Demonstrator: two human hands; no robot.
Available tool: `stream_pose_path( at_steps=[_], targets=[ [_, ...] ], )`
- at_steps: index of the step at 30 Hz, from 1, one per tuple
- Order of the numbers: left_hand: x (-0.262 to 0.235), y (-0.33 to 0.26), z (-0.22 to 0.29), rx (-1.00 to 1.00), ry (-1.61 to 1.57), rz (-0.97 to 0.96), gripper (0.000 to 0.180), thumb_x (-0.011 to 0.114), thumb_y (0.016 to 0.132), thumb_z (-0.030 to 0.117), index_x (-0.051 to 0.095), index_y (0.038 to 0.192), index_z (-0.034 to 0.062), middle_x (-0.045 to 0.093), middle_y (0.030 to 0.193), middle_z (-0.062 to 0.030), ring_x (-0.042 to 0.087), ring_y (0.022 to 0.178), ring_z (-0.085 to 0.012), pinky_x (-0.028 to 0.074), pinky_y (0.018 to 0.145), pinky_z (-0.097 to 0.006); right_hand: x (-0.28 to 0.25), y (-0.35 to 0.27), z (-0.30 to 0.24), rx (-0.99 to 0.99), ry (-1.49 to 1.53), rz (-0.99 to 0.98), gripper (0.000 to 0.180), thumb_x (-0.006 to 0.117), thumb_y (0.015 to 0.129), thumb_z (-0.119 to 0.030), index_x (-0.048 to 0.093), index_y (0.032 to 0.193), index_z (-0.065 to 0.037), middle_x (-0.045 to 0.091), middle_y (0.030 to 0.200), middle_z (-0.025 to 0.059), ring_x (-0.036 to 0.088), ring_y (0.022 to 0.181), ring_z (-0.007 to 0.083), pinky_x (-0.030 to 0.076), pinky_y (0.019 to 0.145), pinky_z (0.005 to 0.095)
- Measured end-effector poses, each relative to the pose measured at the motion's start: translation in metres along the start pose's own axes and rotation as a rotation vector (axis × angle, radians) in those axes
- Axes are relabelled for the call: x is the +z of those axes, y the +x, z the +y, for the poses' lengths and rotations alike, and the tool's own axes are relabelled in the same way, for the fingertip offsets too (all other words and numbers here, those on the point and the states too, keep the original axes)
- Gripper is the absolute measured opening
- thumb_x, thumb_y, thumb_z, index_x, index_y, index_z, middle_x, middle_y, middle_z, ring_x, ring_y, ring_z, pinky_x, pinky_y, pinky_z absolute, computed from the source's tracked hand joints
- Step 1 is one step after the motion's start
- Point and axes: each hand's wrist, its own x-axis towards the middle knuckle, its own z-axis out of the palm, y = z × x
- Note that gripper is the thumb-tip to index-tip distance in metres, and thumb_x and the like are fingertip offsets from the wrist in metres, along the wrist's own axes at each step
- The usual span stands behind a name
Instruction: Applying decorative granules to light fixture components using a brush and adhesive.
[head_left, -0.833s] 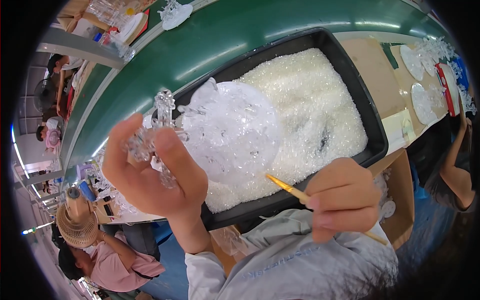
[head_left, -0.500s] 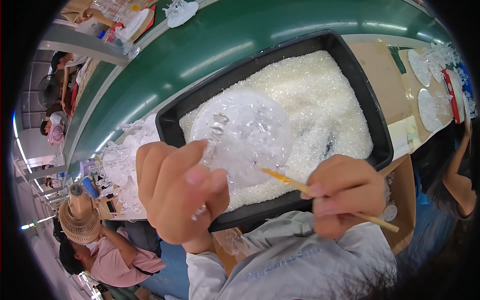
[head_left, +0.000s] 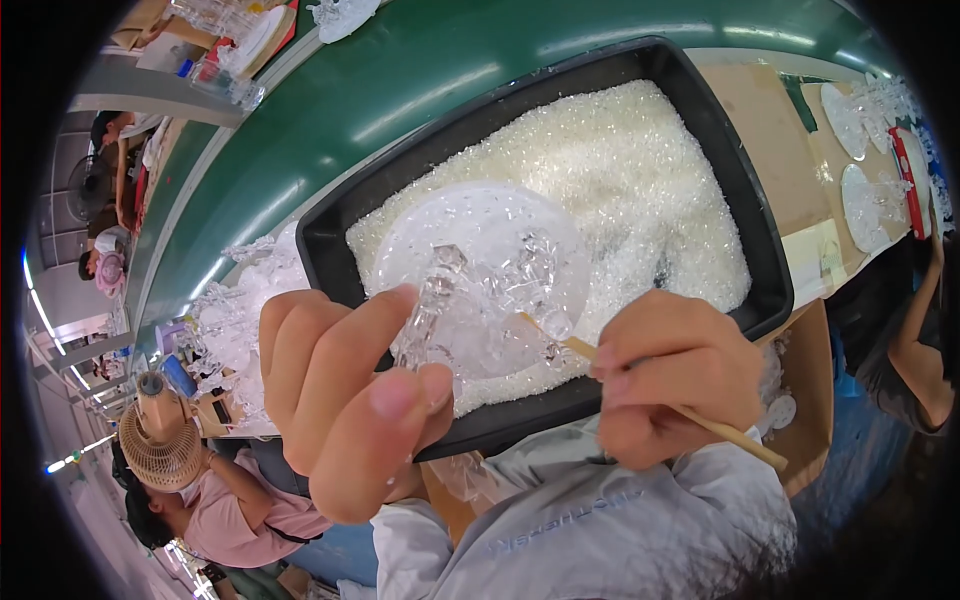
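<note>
My left hand [head_left: 350, 395] is closed on a clear figurine [head_left: 437, 290], pinching it between thumb and fingers. The figurine rises from a round, white, frosted base [head_left: 410, 225] that is tilted toward me above the tray. Between the thumb and fingers of my right hand [head_left: 680, 375] is a thin paintbrush [head_left: 735, 437] with a wooden handle. Its narrow tip reaches the near part of the base beside the clear pieces; whether it touches cannot be made out. Under both hands lies a black tray [head_left: 745, 225] filled with glittering white granules [head_left: 640, 150].
Several clear pieces [head_left: 225, 325] are heaped left of the tray. On the right, cardboard [head_left: 740, 115] carries more clear figurines on round bases [head_left: 862, 210]. A cardboard box [head_left: 808, 400] stands below the tray's right corner. At lower left a person holds a fan [head_left: 158, 435]. A green surface [head_left: 400, 100] stretches behind.
The figurine and its base have turned slightly, so the clear part shows more plainly. My right hand has moved a little left and up with the paintbrush.
</note>
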Motion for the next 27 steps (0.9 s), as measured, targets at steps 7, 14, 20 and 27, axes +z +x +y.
stream_pose_path(
  at_steps=[7,14,20,27],
  targets=[
    [0.0,-0.001,-0.002,0.017,-0.029,-0.003,0.046,0.07,0.081,0.008,0.04,0.117,0.0068,0.065,0.075,-0.0255,0.04,0.047,-0.0216,0.027,0.044,-0.033,-0.01,0.002,-0.003,0.038,0.028,-0.138,0.021,0.062,0.064,0.008,0.062,0.084,0.001,0.063,0.086,0.0179,0.061,0.058,0.0205,0.05,0.049,0.0274],
    [-0.002,-0.001,0.001,0.015,-0.016,-0.027,0.039,0.063,0.094,0.019,0.038,0.122,0.009,0.065,0.074,-0.0233,0.04,0.047,-0.0206,0.027,0.044,-0.033,-0.011,0.001,-0.002,0.027,0.09,-0.085,0.02,0.072,0.062,0.003,0.063,0.081,0.003,0.062,0.079,0.0169,0.061,0.055,0.0229,0.049,0.047,0.0274],
    [0.005,-0.001,-0.001,0.031,-0.015,0.014,0.042,0.065,0.092,0.019,0.037,0.123,0.0088,0.065,0.074,-0.0235,0.04,0.047,-0.0213,0.027,0.044,-0.033,0.0,0.008,0.003,-0.028,0.142,-0.166,0.016,0.072,0.065,-0.001,0.063,0.077,0.003,0.064,0.072,0.0172,0.061,0.051,0.0215,0.051,0.045,0.0282],
    [0.005,-0.004,-0.007,0.039,-0.053,-0.002,0.032,0.065,0.089,0.009,0.048,0.115,0.0034,0.064,0.073,-0.0215,0.041,0.049,-0.0237,0.03,0.046,-0.035,0.003,0.005,0.005,-0.036,0.106,-0.154,0.019,0.07,0.061,0.001,0.065,0.079,0.004,0.064,0.07,0.0172,0.059,0.048,0.021,0.05,0.043,0.0274]
  ],
)
